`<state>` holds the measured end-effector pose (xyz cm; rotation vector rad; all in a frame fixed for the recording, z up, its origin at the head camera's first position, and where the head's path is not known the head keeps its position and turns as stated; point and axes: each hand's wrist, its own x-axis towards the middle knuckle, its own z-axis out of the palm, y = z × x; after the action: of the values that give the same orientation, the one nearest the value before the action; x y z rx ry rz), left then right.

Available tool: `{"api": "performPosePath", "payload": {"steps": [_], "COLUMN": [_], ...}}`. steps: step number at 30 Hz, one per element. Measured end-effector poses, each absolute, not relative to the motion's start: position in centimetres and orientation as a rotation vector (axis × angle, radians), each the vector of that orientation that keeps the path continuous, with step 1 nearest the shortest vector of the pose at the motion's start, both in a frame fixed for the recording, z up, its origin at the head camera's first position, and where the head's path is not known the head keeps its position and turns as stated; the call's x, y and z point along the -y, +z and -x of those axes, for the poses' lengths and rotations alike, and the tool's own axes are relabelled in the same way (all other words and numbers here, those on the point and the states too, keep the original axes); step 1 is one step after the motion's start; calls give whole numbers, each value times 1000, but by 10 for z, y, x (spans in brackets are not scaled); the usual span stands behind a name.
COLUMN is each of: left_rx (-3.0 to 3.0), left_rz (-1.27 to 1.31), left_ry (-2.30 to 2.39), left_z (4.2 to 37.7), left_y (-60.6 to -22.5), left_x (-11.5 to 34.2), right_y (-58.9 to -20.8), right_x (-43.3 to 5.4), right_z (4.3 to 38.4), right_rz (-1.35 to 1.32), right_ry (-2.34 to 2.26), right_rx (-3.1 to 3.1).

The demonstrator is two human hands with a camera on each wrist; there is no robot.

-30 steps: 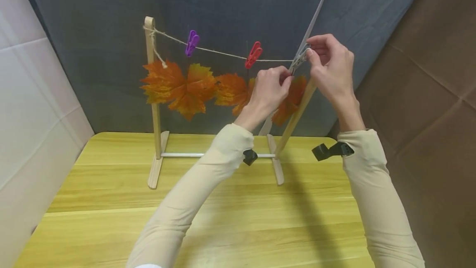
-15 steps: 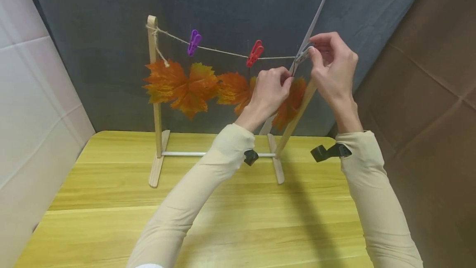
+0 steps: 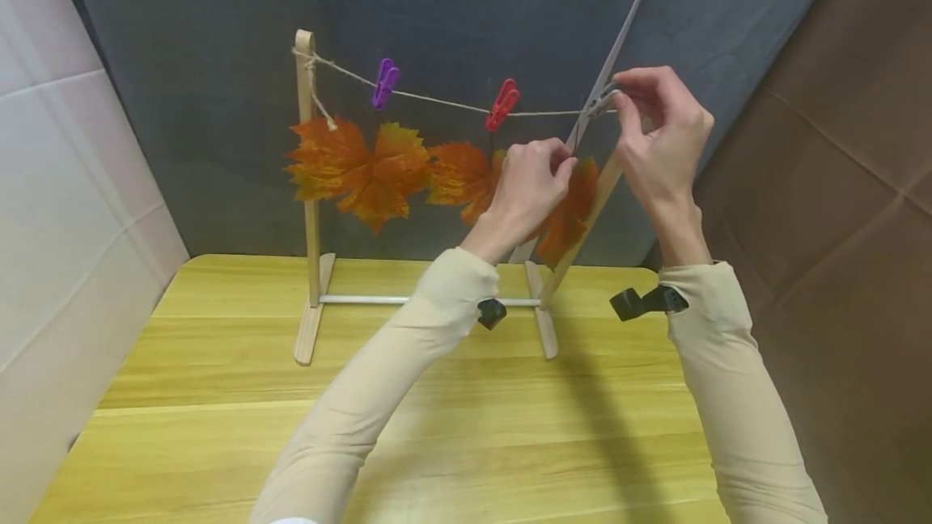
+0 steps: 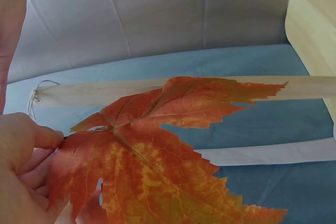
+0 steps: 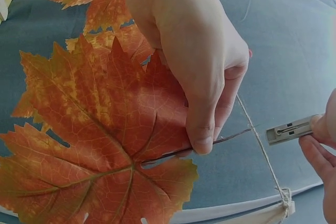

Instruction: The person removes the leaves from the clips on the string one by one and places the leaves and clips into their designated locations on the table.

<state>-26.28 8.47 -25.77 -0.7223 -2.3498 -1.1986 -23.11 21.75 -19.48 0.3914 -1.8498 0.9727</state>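
My left hand (image 3: 526, 187) pinches the thin dark stem (image 5: 231, 138) of an orange maple leaf (image 5: 123, 166) between thumb and fingers. The leaf hangs below that hand, and the stem's tip crosses the twine (image 5: 265, 156) in the right wrist view. Slightly higher, my right hand (image 3: 664, 140) pinches a grey clothespin (image 5: 287, 129) by its handle end, its nose pointing at the twine beside the stem. Along the line to the left, a red clothespin (image 3: 502, 105) and a purple clothespin (image 3: 385, 84) are clipped, with maple leaves (image 3: 374, 172) hanging below them.
The twine is tied to two wooden posts (image 3: 311, 225) joined low down by a white rod (image 3: 364, 299). This rack stands at the back of a wooden table (image 3: 466, 427). Grey cloth (image 3: 451, 14) hangs behind, with a pale strip (image 3: 629, 23) running down it.
The grey clothespin has moved slightly right, away from the left fingertips. The left hand has lowered a little with the leaf, so more stem shows above its fingers.
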Motion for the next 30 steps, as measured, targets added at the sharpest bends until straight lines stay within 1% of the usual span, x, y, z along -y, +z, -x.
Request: {"api": "performPosePath", "payload": {"steps": [5, 12, 17, 30], "left_rx": [2345, 2320, 2322, 2358], "left_rz": [717, 747, 756, 788], "left_ry": [-1198, -1178, -1224, -1221], "left_z": [262, 256, 251, 245], "left_y": [-262, -268, -271, -284], "left_x": [-81, -76, -69, -58], "right_y": [-198, -203, -209, -227], "right_x": [-218, -218, -223, -223], "right_z": [229, 222, 221, 206], "right_rz": [-501, -402, -514, -398], "right_ry": [967, 1047, 1016, 1157], "right_rx": [1802, 1859, 1853, 1912]}}
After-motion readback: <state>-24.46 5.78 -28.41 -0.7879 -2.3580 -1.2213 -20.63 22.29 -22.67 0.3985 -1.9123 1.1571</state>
